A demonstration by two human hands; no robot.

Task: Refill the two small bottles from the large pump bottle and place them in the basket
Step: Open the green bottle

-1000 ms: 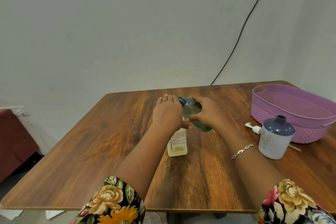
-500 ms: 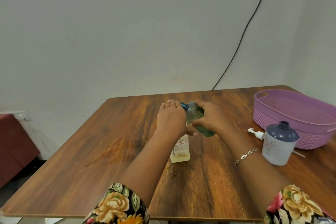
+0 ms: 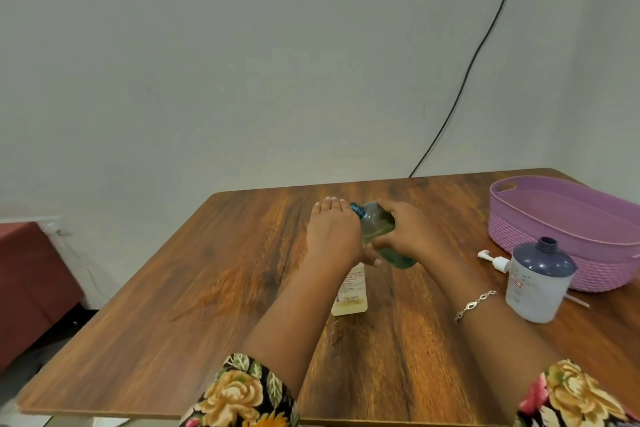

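My right hand [image 3: 408, 232] grips a small green bottle [image 3: 379, 222], tilted with its blue neck pointing left at my left hand. My left hand [image 3: 332, 232] lies with straight fingers over the upper part of a small pale yellow bottle [image 3: 351, 295] on the wooden table [image 3: 207, 288]; that bottle's top is hidden under the hand. The large pump bottle [image 3: 536, 277], grey with a dark blue shoulder, stands open at the right. Its white pump [image 3: 493, 260] lies on the table beside it. The purple basket [image 3: 568, 229] sits behind it at the right edge.
A black cable [image 3: 464, 80] runs down the wall to the table's back edge. A dark red seat [image 3: 31, 281] stands to the left below table height. The wall is close behind the table.
Both hands and both small bottles keep nearly the same pose. Only my view has tilted up, so everything sits lower in the frame.
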